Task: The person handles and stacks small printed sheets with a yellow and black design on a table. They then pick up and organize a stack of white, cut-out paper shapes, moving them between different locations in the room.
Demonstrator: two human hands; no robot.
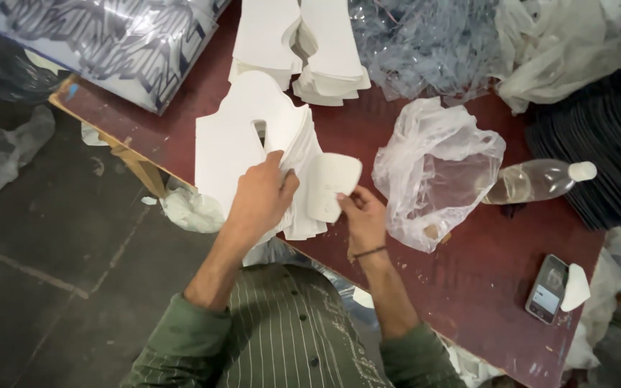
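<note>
On the dark red table (425,287), near its front edge, a thick stack of white cut-out sheets (235,144), fanned slightly toward the right. Left hand (260,197) laid flat on top of that stack, fingers pressed together and curled over its right side, thumb apart and pointing toward the other hand. Right hand (363,215) just beside it, pinching a single white curved piece (332,185) by its lower right corner between thumb and fingertips; remaining fingers folded under, not clearly visible. Single piece held upright and slightly tilted, its left edge touching or overlapping the fanned stack, hard to tell which. A dark band around the right wrist. Green striped sleeves on both forearms.

Just right of the hands, a crumpled clear plastic bag (436,172), open and lying on the table. Beyond the bag, a clear plastic bottle (537,179) on its side, white cap pointing right, partly filled with pale liquid. Near the right front corner, a phone (546,289) lying face up, with a small white scrap (576,287) touching its right edge. At the far edge, more piles of white cut pieces (303,50), beside a heap of clear plastic scraps (425,50) and bunched white fabric (562,57). Along the right side, a stack of dark sheets (612,158). At the upper left, a large board wrapped in shiny film (109,43), overhanging the table's corner. Below, a grey floor (52,266).
</note>
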